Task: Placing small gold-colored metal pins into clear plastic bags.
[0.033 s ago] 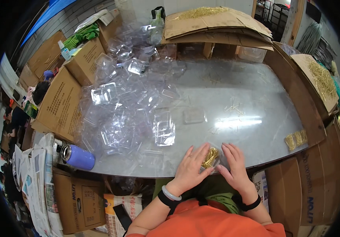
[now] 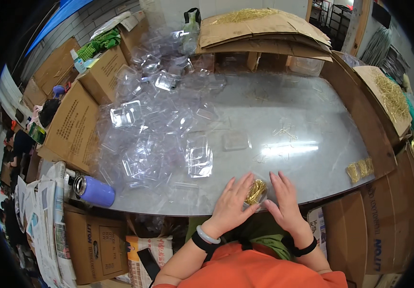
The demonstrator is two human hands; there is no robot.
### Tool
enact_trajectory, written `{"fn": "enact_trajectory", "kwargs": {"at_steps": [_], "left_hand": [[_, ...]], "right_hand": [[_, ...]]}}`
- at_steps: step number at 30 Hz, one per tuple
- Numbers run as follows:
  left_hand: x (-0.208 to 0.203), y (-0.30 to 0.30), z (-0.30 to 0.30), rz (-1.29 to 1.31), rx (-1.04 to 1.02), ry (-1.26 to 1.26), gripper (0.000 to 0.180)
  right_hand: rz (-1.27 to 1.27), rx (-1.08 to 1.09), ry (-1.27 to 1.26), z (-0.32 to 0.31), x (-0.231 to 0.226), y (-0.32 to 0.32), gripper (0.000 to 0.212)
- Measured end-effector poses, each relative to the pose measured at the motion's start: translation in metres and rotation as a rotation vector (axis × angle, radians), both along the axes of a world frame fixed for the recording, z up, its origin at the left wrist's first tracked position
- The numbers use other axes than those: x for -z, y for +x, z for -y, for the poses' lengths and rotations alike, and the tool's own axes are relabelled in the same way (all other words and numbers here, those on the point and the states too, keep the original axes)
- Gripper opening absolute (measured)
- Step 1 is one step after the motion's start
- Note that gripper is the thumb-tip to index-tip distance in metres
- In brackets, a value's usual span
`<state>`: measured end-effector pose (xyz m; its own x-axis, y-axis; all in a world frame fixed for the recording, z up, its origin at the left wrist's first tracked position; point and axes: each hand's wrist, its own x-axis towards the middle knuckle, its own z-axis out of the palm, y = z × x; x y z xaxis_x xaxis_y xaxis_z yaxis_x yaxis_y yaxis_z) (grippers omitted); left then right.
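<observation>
Sitting at the lower left of the frame is a purple bottle (image 2: 97, 191), near a heap of clear plastic boxes (image 2: 144, 139) on the grey table (image 2: 312, 175); at lower centre the left hand (image 2: 232, 196) lays straight fingers along a clear tub of gold strands (image 2: 256, 192), though I cannot tell whether it grips; just right of the tub, the right hand (image 2: 284, 198) is released, fingers loosely extended; gold bundles (image 2: 361, 169) lie at lower right
</observation>
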<state>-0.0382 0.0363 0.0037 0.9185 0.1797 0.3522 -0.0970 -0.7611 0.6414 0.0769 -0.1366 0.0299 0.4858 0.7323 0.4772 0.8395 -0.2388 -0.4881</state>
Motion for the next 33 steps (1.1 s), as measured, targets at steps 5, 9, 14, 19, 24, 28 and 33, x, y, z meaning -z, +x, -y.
{"fn": "enact_trajectory", "kwargs": {"at_steps": [5, 9, 14, 19, 24, 28, 33], "left_hand": [[-0.006, -0.004, -0.001, -0.025, 0.033, 0.003, 0.087], [-0.003, -0.003, -0.007, -0.001, 0.051, -0.042, 0.087], [0.006, -0.008, -0.005, 0.063, -0.041, -0.21, 0.069], [0.009, -0.007, -0.006, 0.105, -0.036, -0.073, 0.066], [0.0, -0.006, -0.005, 0.101, 0.007, -0.022, 0.07], [0.004, -0.005, -0.008, 0.077, 0.034, -0.003, 0.07], [-0.003, -0.003, -0.005, 0.049, 0.024, 0.083, 0.069]], "right_hand": [[-0.146, -0.187, -0.009, 0.0, 0.011, 0.008, 0.042], [-0.39, -0.236, 0.026, -0.002, 0.005, 0.024, 0.037], [-0.431, -0.221, -0.07, 0.002, 0.0, 0.033, 0.033], [-0.503, -0.192, 0.075, 0.002, 0.005, 0.023, 0.022], [-0.048, -0.22, -0.045, -0.002, -0.004, 0.024, 0.018], [0.257, -0.225, -0.062, -0.007, -0.018, 0.023, 0.02], [0.12, -0.263, -0.078, -0.004, -0.008, 0.027, 0.027]]}}
